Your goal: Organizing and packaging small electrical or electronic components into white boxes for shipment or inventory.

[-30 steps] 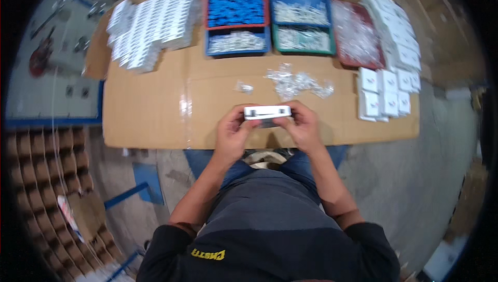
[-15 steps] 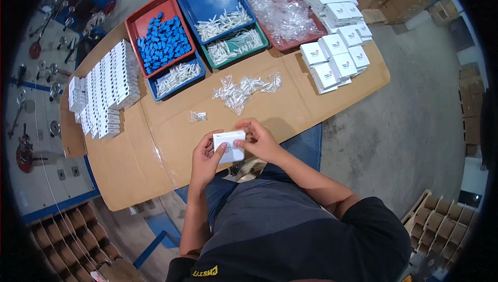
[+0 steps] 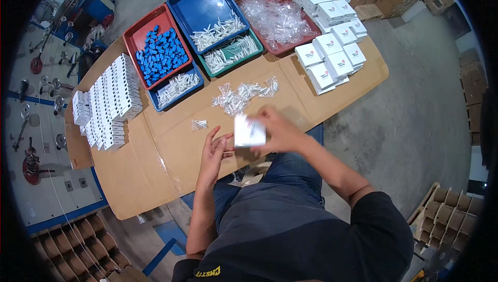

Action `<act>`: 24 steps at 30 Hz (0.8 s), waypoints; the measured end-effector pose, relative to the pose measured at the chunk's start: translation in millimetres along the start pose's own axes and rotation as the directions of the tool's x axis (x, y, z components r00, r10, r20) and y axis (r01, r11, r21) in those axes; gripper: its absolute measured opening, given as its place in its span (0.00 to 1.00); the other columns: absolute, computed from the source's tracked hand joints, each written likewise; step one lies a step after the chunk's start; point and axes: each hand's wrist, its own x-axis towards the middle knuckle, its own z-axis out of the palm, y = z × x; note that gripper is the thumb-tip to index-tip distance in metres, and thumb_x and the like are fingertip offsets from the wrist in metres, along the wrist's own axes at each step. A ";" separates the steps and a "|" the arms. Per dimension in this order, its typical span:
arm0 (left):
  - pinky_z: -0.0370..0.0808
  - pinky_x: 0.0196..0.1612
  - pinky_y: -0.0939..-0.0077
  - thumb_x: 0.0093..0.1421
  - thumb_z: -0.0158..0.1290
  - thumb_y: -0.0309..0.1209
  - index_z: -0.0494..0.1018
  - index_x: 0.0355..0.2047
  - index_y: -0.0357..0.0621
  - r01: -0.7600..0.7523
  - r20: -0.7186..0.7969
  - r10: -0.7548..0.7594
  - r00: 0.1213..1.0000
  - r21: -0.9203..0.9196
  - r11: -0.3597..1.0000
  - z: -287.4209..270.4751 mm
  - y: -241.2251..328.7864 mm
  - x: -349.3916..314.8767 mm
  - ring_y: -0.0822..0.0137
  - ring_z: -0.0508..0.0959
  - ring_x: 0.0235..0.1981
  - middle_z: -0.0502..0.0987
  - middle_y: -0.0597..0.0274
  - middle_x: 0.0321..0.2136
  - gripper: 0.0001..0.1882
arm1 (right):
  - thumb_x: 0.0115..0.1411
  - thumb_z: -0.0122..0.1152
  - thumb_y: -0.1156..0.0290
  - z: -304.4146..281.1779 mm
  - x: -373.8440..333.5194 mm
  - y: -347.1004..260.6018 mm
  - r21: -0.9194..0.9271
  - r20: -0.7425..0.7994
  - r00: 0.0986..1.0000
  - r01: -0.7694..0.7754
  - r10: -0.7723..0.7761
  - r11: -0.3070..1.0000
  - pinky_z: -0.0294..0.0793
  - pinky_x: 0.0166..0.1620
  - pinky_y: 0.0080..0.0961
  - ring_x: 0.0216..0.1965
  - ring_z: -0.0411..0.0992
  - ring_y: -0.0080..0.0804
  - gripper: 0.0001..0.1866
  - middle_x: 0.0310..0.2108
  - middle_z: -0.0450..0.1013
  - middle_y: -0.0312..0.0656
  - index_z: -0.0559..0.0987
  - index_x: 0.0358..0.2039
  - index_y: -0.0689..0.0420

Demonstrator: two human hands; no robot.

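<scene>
A small white box (image 3: 249, 131) with a printed top is gripped in my right hand (image 3: 277, 129), above the cardboard-covered table's near edge. Motion blurs the box and the fingers a little. My left hand (image 3: 213, 152) is just left of the box, its fingers apart and holding nothing. Beyond the hands lies a loose heap of small clear bags with white pieces (image 3: 238, 96). One more such clear bag (image 3: 198, 125) rests by itself farther left.
Trays stand along the back: a red tray (image 3: 128, 38) with blue parts, blue and green ones with white sticks, and another red one with clear plastic. White boxes (image 3: 322, 74) are stacked at right. Rows of white pieces with dark openings (image 3: 116, 92) stand at left.
My right hand has carried the white box to the right, out of my left hand, and its printed face now shows. My left hand has let go and opened.
</scene>
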 end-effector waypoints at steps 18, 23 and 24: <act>0.77 0.49 0.75 0.73 0.50 0.28 0.63 0.68 0.39 -0.164 -0.317 0.219 0.923 0.192 0.968 -45.0 -54.0 -30.9 0.71 0.78 0.43 0.79 0.54 0.50 0.24 | 0.53 0.73 0.49 -100.8 40.0 166.4 -0.576 -0.757 0.654 -0.672 0.006 0.466 0.61 0.60 0.53 0.64 0.63 0.47 0.31 0.58 0.69 0.49 0.78 0.52 0.55; 0.76 0.54 0.73 0.74 0.50 0.29 0.67 0.64 0.38 -0.174 -0.414 0.319 0.853 0.350 0.920 -62.8 -67.0 -19.8 0.70 0.78 0.48 0.79 0.55 0.49 0.21 | 0.52 0.75 0.51 -99.8 36.9 174.8 -0.556 -0.771 0.636 -0.691 0.023 0.463 0.57 0.64 0.55 0.69 0.58 0.49 0.30 0.64 0.66 0.52 0.79 0.50 0.56; 0.76 0.54 0.73 0.74 0.50 0.29 0.67 0.64 0.38 -0.163 -0.424 0.309 0.851 0.347 0.924 -63.1 -65.1 -17.9 0.70 0.78 0.48 0.79 0.55 0.49 0.21 | 0.51 0.76 0.52 -103.1 36.4 174.6 -0.549 -0.775 0.631 -0.693 0.027 0.468 0.57 0.64 0.55 0.69 0.58 0.50 0.31 0.64 0.66 0.51 0.79 0.51 0.56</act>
